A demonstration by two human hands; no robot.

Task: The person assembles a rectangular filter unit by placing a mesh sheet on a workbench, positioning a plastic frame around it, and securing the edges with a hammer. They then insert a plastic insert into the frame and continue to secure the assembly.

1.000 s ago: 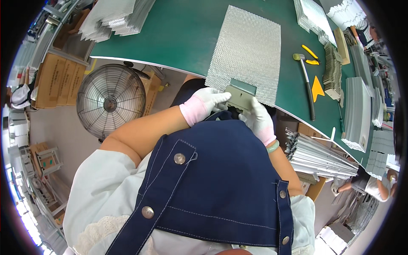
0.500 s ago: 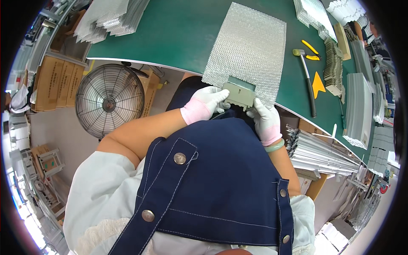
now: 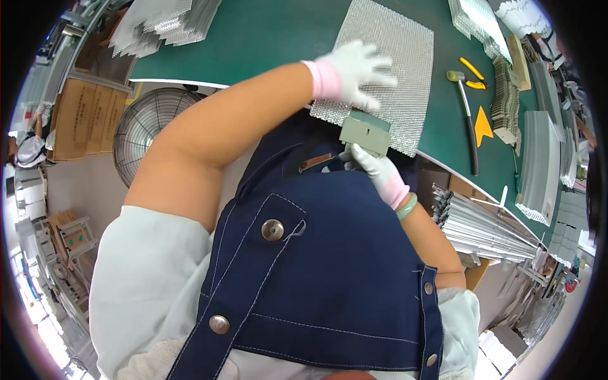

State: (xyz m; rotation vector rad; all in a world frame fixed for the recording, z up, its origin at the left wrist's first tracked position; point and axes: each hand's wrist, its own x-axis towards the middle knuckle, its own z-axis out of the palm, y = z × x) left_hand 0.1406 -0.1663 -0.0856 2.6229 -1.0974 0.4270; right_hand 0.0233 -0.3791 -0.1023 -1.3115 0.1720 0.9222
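A silvery expanded-mesh sheet (image 3: 400, 60) lies on the green table and reaches its near edge. My left hand (image 3: 356, 73), in a white glove with a pink cuff, is spread over the sheet's left half with its fingers apart. Whether the palm touches the mesh I cannot tell. A small grey-green block with a flat plate-like front (image 3: 365, 135) sits at the near edge of the sheet. Gloved the same way, my right hand (image 3: 379, 170) grips the block from its near side, with one digit over its lower edge. The other fingers are partly hidden beneath.
To the right on the table (image 3: 266, 60) lie a hammer (image 3: 465, 111), yellow-handled pliers (image 3: 474, 73), an orange arrow-shaped piece (image 3: 483, 125) and a row of grey-green blocks (image 3: 505, 104). More mesh sheets (image 3: 168, 25) are stacked far left. A floor fan (image 3: 149, 136) stands at left.
My left hand has let go of the grey-green block and moved up over the mesh sheet, its fingers spreading. The right hand stays at the block, now with a digit over its near edge.
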